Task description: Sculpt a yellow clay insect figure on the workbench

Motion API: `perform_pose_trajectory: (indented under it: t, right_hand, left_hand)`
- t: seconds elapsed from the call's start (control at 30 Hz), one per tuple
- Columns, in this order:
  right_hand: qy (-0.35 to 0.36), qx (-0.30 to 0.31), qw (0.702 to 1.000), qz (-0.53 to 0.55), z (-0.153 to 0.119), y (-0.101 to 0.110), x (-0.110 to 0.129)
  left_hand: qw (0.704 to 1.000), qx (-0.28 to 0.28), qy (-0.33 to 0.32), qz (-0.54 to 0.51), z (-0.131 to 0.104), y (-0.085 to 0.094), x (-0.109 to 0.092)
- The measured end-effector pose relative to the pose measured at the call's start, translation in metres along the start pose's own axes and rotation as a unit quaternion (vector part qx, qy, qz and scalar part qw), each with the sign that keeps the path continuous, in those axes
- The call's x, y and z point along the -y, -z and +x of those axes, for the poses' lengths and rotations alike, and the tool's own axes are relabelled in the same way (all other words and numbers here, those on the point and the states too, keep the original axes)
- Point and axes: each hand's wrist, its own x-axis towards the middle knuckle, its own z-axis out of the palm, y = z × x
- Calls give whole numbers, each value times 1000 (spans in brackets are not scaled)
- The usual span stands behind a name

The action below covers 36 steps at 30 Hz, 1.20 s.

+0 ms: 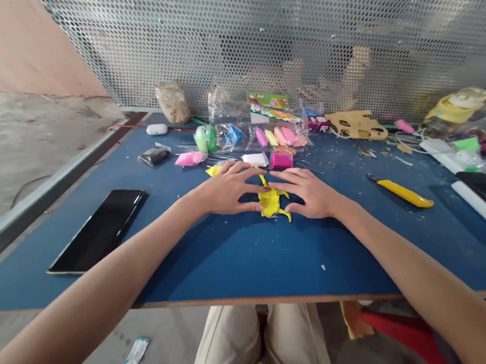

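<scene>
On the blue table lies a flat yellow modelling clay figure [269, 202], with a rounded body and thin limbs sticking out. My left hand [229, 190] rests at its left side, fingers spread, the tips reaching the clay's edge. From the right, my right hand [308, 194] stretches its parted fingers over the figure's upper limbs. Whether the fingertips press on the clay cannot be told. Just beyond the hands are a white clay packet [255, 159] and a magenta clay packet [282, 161]. A yellow piece [213, 170] shows partly behind my left hand.
A black phone [100, 230] lies at left, pink clay [190, 158] and a dark packet [154, 155] beyond it. A yellow utility knife [405, 193] is at right. Clear bags of coloured clay [256, 133] stand against the perforated metal screen [262, 35].
</scene>
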Motion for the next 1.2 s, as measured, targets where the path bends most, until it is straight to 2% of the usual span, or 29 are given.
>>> perform_pose_trajectory:
  t: [0.27, 0.47, 0.73, 0.97, 1.2]
  right_hand:
    - [-22, 25, 999, 3, -1, 2, 2]
    - [-41, 25, 999, 7, 0, 0, 3]
    - [-57, 40, 995, 64, 4, -1, 12]
    - [-50, 36, 998, 14, 6, 3, 22]
    - [-35, -6, 999, -38, 5, 1, 26]
  left_hand:
    - [1000, -15, -6, -7, 0, 3, 7]
    - [998, -49, -10, -31, -1, 7, 14]
    - [1000, -16, -15, -7, 0, 6, 12]
    - [1000, -1, -9, -6, 2, 6, 9]
    - [1000, -14, -11, -4, -1, 11, 6]
